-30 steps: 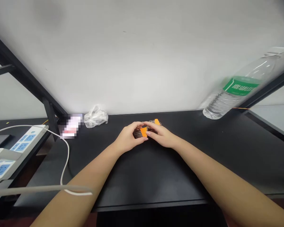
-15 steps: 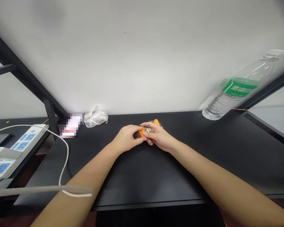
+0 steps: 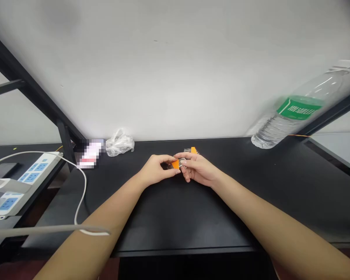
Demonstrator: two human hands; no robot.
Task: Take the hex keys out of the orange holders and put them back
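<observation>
Black desk (image 3: 192, 217) here, and just then the right hand (image 3: 198, 169) rolled inward, narrowly pinching the orange-tabbed comb (image 3: 175, 164) alongside the left hand (image 3: 156, 170).

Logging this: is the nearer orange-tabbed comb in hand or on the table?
In hand: the comb sits gripped between left hand and right hand.

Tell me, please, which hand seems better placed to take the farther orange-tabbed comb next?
Probably the right hand: its fingers sit right beside the farther orange-tabbed comb, while the left hand is further away and occupied with the nearer orange-tabbed comb.
</observation>
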